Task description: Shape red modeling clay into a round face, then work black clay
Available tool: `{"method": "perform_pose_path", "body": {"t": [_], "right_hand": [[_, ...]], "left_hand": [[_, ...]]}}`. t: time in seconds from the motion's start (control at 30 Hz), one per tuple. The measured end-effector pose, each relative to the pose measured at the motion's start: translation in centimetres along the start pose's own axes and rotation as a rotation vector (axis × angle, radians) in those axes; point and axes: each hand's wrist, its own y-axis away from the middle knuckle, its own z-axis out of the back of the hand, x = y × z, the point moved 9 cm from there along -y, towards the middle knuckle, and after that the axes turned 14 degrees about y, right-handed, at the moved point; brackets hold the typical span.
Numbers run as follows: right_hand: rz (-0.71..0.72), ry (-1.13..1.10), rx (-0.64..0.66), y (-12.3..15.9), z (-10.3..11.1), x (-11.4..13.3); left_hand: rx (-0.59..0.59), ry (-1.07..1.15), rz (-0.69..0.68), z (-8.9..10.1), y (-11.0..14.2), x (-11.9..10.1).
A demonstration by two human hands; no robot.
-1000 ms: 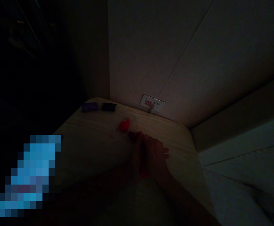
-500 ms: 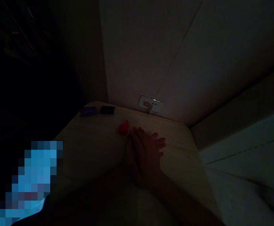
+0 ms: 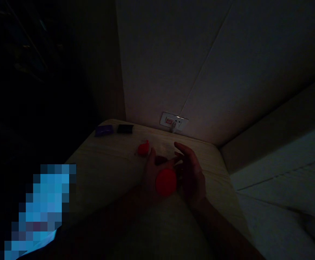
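A smooth, flat red disc of what looks like modelling clay (image 3: 165,182) rests on the palm of my left hand (image 3: 149,175), which is turned up with the thumb raised. My right hand (image 3: 193,175) is held just to the right of the disc, palm facing it, its fingers apart and loosely curved. Beyond my left thumb, a smaller red lump with a thin pointed end (image 3: 143,148) lies on the wooden tabletop (image 3: 105,159). Dim light hides the finer details of my fingers.
Toward the table's back left corner lie a purple packet (image 3: 104,130) and a black packet (image 3: 125,129). A wall socket with a switch (image 3: 174,121) sits just above the back edge. A blurred, bright blue shape (image 3: 45,202) is at the lower left.
My palms were pressed together, hiding the disc. Now my right hand has lifted off to the right, and the red disc shows on my left palm.
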Motion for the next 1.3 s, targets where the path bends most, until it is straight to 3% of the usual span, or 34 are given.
{"method": "perform_pose_path", "body": {"t": [0.07,0.13,0.37,0.5,0.67,0.87,0.97,1.03,1.1,1.2,1.3], "right_hand": [[0.025,0.088,-0.082,-0.4,1.8,0.3],[0.115,0.231,-0.057,-0.7,2.2,1.4],[0.331,0.562,0.147,0.1,-0.1,3.6],[0.418,0.604,0.120,0.4,-0.5,3.8],[0.236,0.478,0.111,-0.1,-0.4,2.1],[0.010,0.178,0.126,-0.9,-0.3,0.4],[-0.030,0.083,0.009,-1.2,1.2,0.5],[0.065,0.131,-0.154,-0.8,2.8,1.7],[0.245,0.268,-0.202,0.2,2.8,3.5],[0.527,0.469,-0.019,1.9,-0.2,5.3],[0.645,0.527,0.094,2.9,-1.9,5.9]], "left_hand": [[-0.012,0.025,0.010,-0.4,0.2,0.1],[0.001,0.042,0.006,-0.8,0.4,-0.2],[-0.013,0.045,-0.035,-1.1,1.0,-1.6],[-0.089,-0.022,-0.122,-1.4,1.5,-2.9],[-0.103,-0.123,-0.215,-1.9,1.7,-4.2],[-0.154,-0.130,-0.250,-1.3,1.4,-4.5],[-0.143,-0.063,-0.274,-1.3,1.2,-4.2],[-0.103,-0.015,-0.276,-1.5,1.2,-3.7],[-0.100,0.002,-0.256,-1.5,1.2,-3.1],[-0.145,-0.017,-0.250,-1.0,1.6,-2.7],[-0.131,-0.046,-0.275,-1.1,1.7,-3.2]]}}
